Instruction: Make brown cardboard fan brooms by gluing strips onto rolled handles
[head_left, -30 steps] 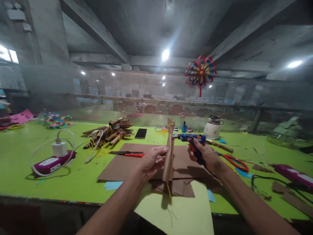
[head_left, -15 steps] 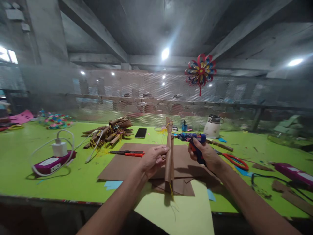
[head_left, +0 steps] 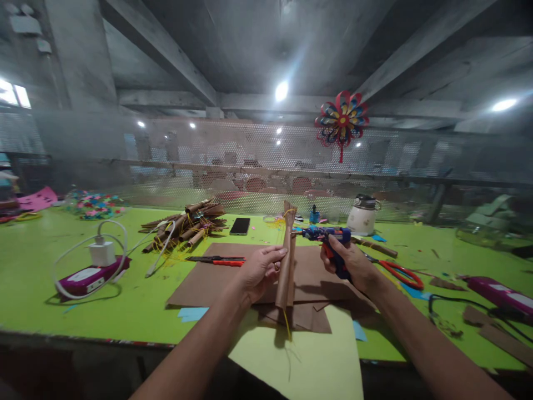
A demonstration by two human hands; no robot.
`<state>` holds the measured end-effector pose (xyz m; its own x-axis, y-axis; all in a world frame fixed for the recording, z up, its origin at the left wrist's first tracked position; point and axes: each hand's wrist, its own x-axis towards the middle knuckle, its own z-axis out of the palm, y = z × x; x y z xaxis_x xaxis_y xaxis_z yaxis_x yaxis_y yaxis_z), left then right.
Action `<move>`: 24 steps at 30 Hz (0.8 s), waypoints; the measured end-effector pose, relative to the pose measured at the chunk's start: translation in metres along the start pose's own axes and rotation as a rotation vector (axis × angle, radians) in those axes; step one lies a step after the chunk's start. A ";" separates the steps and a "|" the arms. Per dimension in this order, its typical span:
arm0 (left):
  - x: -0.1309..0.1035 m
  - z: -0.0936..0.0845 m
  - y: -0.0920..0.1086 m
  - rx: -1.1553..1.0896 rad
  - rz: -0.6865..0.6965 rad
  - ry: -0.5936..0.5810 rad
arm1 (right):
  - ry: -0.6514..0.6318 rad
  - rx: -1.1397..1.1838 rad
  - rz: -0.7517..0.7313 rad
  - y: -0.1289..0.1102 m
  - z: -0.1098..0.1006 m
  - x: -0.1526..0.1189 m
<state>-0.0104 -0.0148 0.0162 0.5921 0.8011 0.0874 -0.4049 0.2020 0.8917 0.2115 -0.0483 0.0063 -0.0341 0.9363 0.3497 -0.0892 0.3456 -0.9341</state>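
Note:
My left hand (head_left: 262, 272) pinches a rolled brown paper tube (head_left: 285, 266), which stands nearly upright with its top leaning right. Yellow string is tied near its upper end, and a strand hangs from the bottom. My right hand (head_left: 345, 258) is wrapped round a dark blue glue gun (head_left: 327, 234) with an orange trigger. The gun's nozzle points left and meets the tube's right side, or is very near it; I cannot tell which. Beneath my hands lie brown paper sheets (head_left: 204, 283) and a pale yellow sheet (head_left: 308, 361).
Several rolled tubes (head_left: 187, 225) lie heaped at back left, near a black phone (head_left: 240, 226). A red-handled cutter (head_left: 220, 261) rests on the brown paper. Red-handled scissors (head_left: 402, 275) and a white flask (head_left: 362, 215) are at right. Purple power strips (head_left: 91, 280) sit on both sides.
The paper tube has tilted a little, its lower end shifting left and its top slightly right. The glue gun and both hands have hardly moved.

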 end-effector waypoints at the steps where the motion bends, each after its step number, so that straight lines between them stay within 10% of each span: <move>1: 0.000 0.000 0.001 -0.007 -0.006 -0.008 | -0.004 -0.002 0.004 0.000 0.000 0.000; 24: -0.002 0.001 0.003 -0.047 -0.032 -0.020 | 0.014 0.006 -0.013 -0.005 0.004 -0.004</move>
<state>-0.0122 -0.0169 0.0194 0.6185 0.7828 0.0686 -0.4181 0.2539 0.8722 0.2082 -0.0544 0.0095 -0.0190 0.9323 0.3611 -0.0958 0.3578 -0.9289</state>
